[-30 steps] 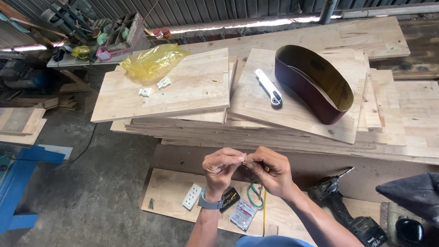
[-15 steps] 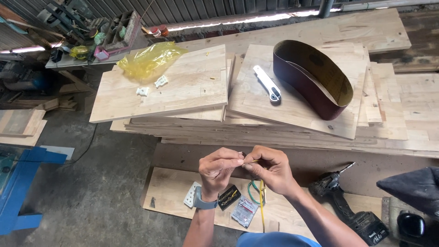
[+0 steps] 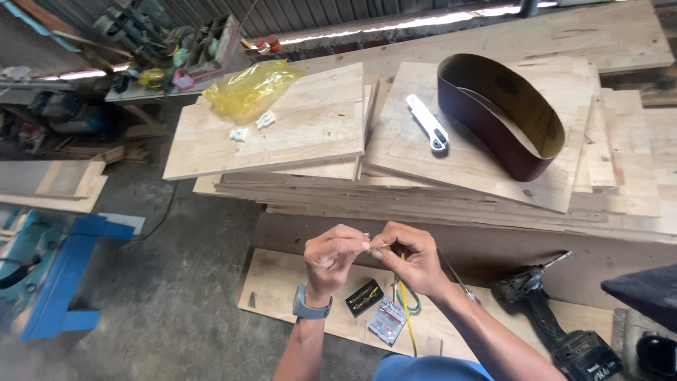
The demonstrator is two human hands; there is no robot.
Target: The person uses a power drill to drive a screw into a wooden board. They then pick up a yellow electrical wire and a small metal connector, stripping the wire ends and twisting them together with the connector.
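My left hand point(image 3: 333, 257) and my right hand point(image 3: 411, 257) meet fingertip to fingertip in front of me, both pinched on a thin yellow wire point(image 3: 406, 310) that hangs down from my right hand. My left wrist carries a grey watch point(image 3: 307, 308). Below my hands, on a low wooden board point(image 3: 282, 286), lie a small black packet point(image 3: 364, 297) and a clear plastic packet point(image 3: 386, 321). What the left fingertips pinch at the wire's end is too small to make out.
A stack of wooden boards point(image 3: 310, 134) bears a dark red sanding belt point(image 3: 498, 116), a white utility knife point(image 3: 428, 122), a yellow plastic bag point(image 3: 247, 88) and small white parts point(image 3: 252, 127). A black cordless drill point(image 3: 546, 317) lies at right. A blue frame point(image 3: 67, 271) stands at left.
My hands stay pinched together on the wire. The view has shifted slightly and my left forearm now covers the white socket that lay on the low board.
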